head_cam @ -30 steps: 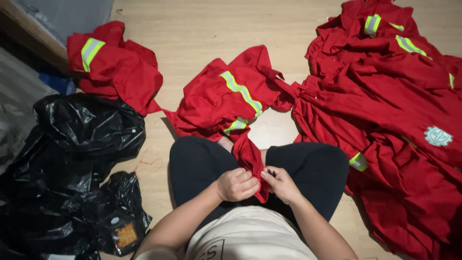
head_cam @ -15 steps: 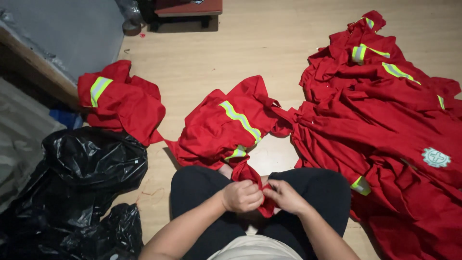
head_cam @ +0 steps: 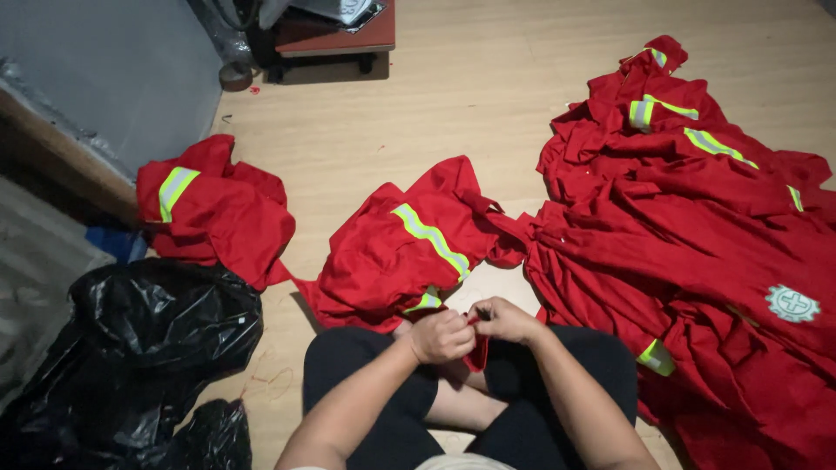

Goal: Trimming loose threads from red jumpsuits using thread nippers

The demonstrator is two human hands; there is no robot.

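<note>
At six o'clock, closest in, the person sits cross-legged in black trousers [head_cam: 366, 383] on a pale wooden floor [head_cam: 488, 96], forearms coming together over the lap. The left hand [head_cam: 441, 336] is curled into a loose fist, its fingers pinched shut on a fold of red cloth, and the right hand [head_cam: 503, 319] meets it knuckle to knuckle, its fingers likewise closed on the same fold; a small dark object shows between the fingertips, too small to tell what it is. The cloth they grip is the near edge of a red work garment [head_cam: 396, 252] with a yellow-and-silver reflective stripe, which hangs down between the knees and spreads out on the floor just beyond the hands, toward twelve o'clock. At eight o'clock a crumpled black plastic bag [head_cam: 148, 339] lies beside the left knee. Farther out at ten o'clock sits a second bundled red garment [head_cam: 218, 213], also striped, well apart from the hands. From three o'clock up to one o'clock lies a big pile of red garments [head_cam: 697, 235], overlapping, with reflective bands and one white round badge; its near edge touches the held garment's sleeve. Farthest off, at eleven o'clock, a low reddish-brown stand [head_cam: 335, 39] rests beside a grey wall panel [head_cam: 104, 70].
</note>
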